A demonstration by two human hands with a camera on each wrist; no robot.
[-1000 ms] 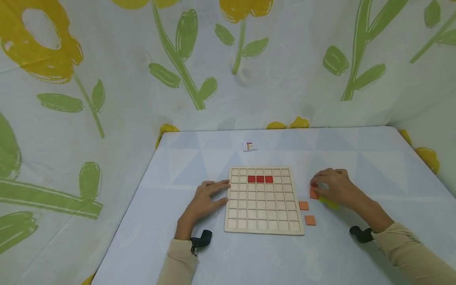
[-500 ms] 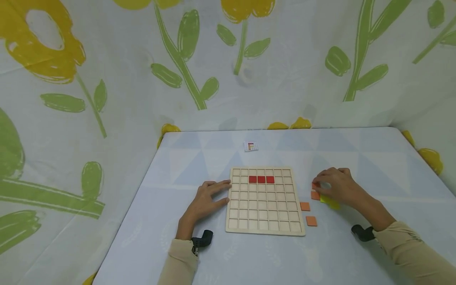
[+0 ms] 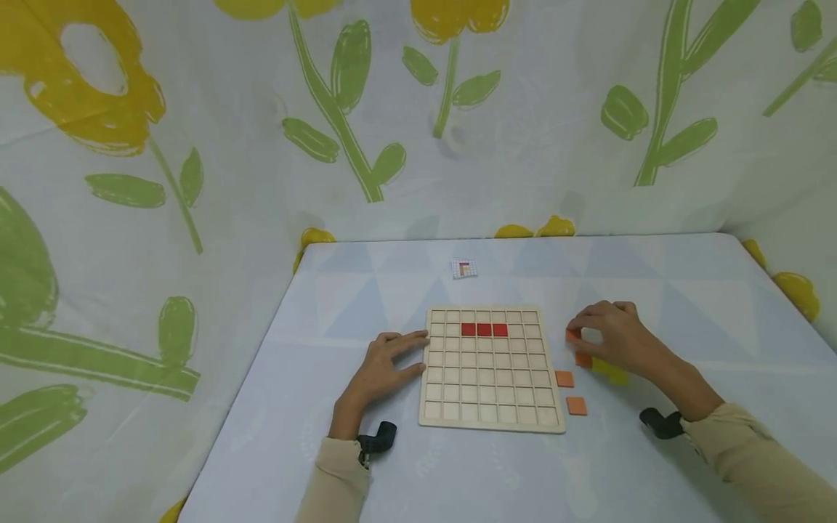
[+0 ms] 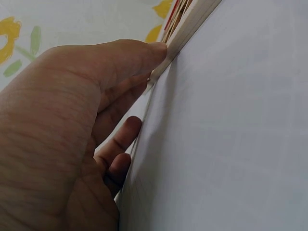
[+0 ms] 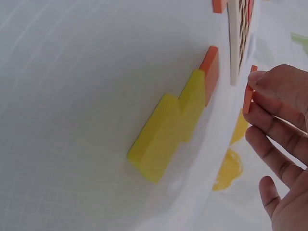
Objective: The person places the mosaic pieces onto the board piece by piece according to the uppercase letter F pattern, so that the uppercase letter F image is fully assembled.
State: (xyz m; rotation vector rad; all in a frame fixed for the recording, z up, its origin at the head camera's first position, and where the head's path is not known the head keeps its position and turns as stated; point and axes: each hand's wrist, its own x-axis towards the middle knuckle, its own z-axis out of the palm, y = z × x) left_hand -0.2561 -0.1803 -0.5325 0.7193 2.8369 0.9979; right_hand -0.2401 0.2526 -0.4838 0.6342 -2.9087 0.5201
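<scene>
A square wooden grid board (image 3: 490, 427) lies on the table, with three red tiles (image 3: 484, 330) side by side in a row near its far edge. My left hand (image 3: 381, 369) touches the board's left edge, thumb and fingers spread; the left wrist view shows the thumb tip against the side of the wood. To the right of the board, my right hand (image 3: 613, 337) pinches an orange tile (image 5: 248, 94) between thumb and fingers, raised off the table. Below this hand lie another orange tile (image 3: 583, 360) and yellow tiles (image 5: 156, 139), partly overlapping in the right wrist view.
Two more orange tiles, an upper one (image 3: 564, 378) and a lower one (image 3: 577, 406), lie close to the board's right edge. Behind the board is a small card (image 3: 464, 269) printed with a coloured grid pattern. Flower-patterned cloth (image 3: 523, 167) stands around the table.
My right hand has lifted the orange tile and shifted slightly left and away from the tiles beneath. The left hand stays at the board's edge. The head view has turned a little.
</scene>
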